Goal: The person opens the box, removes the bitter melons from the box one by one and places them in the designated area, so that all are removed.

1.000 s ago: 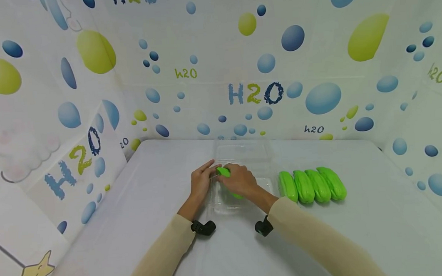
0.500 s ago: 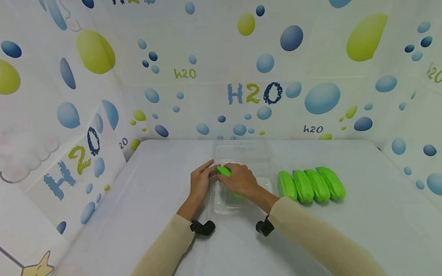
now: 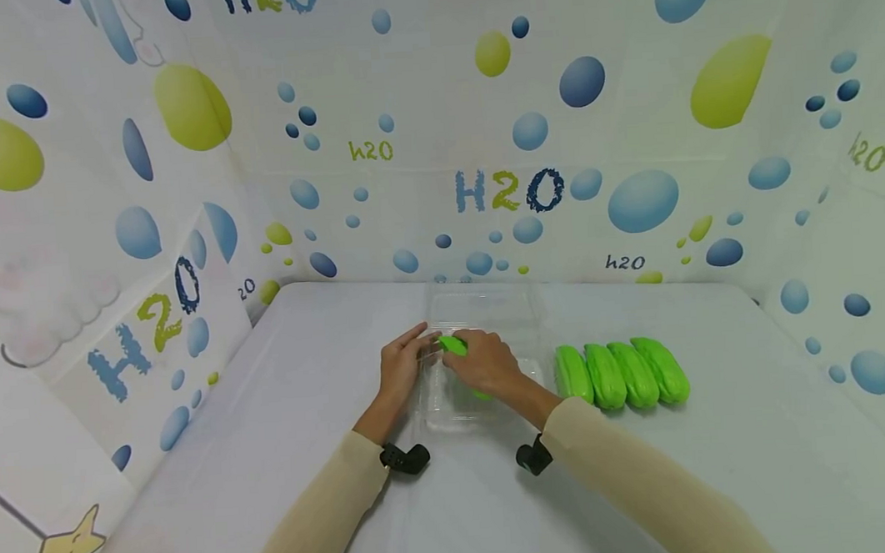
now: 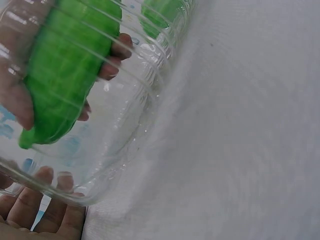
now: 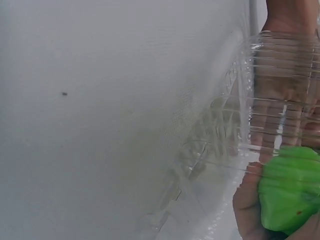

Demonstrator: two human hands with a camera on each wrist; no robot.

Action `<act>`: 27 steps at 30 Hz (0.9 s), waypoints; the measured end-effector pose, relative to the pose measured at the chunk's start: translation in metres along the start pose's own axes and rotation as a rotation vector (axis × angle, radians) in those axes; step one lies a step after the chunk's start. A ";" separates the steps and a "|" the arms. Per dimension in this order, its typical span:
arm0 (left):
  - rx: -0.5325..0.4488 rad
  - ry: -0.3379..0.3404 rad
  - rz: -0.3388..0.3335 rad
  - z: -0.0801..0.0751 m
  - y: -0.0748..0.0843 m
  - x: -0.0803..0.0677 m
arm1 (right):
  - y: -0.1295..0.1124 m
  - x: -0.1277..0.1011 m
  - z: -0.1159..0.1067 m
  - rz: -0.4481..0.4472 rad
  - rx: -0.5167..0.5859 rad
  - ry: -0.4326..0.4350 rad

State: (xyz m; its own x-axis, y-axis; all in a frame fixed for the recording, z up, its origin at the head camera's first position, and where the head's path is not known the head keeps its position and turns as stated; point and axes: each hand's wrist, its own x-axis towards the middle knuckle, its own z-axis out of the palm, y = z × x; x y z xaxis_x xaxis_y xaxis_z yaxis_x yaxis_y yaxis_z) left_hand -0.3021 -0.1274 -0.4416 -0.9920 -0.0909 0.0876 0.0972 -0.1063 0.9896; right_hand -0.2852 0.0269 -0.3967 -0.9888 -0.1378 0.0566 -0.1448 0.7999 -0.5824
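Note:
My right hand (image 3: 487,362) grips a bright green, cucumber-shaped vegetable (image 3: 454,345) over the clear plastic clamshell box (image 3: 445,414). In the left wrist view the thumb lies on one side of the vegetable (image 4: 65,70) and fingers on the other, seen through the box's ribbed wall. One pointed tip sticks out past the hand. My left hand (image 3: 400,369) is at the box's left side, its fingers extended along the wall. Through the plastic, the right wrist view shows the left hand (image 5: 272,105) behind the green vegetable (image 5: 287,190).
Right of the box, several similar green vegetables (image 3: 620,374) lie side by side in a row on the white tabletop (image 3: 325,333). The box's lid (image 3: 482,306) lies folded back toward the far edge. A patterned curtain (image 3: 417,86) stands behind the table.
My right hand shifts very slightly to the right with the green vegetable still in its grip. My left hand stays at the side of the box. The head view tilts a little.

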 end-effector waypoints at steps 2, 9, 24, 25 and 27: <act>-0.007 -0.015 -0.009 -0.001 0.001 0.000 | 0.001 0.000 0.000 0.008 -0.003 -0.001; -0.004 -0.053 -0.027 0.001 0.020 -0.011 | 0.008 0.001 0.000 0.013 0.012 -0.008; 0.023 -0.008 0.010 0.001 0.001 -0.001 | 0.013 -0.002 -0.006 0.018 0.032 0.004; 0.022 -0.007 0.011 0.001 0.001 -0.001 | 0.014 -0.002 -0.006 0.019 0.033 0.005; 0.015 -0.006 0.008 0.001 0.001 -0.002 | 0.015 -0.002 -0.006 0.022 0.030 0.004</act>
State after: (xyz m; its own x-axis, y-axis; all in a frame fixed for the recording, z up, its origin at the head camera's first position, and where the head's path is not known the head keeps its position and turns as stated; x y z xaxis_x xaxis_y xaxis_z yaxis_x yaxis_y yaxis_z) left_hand -0.3003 -0.1267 -0.4407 -0.9917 -0.0853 0.0963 0.1041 -0.0913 0.9904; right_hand -0.2860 0.0428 -0.4007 -0.9920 -0.1177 0.0467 -0.1217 0.7849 -0.6076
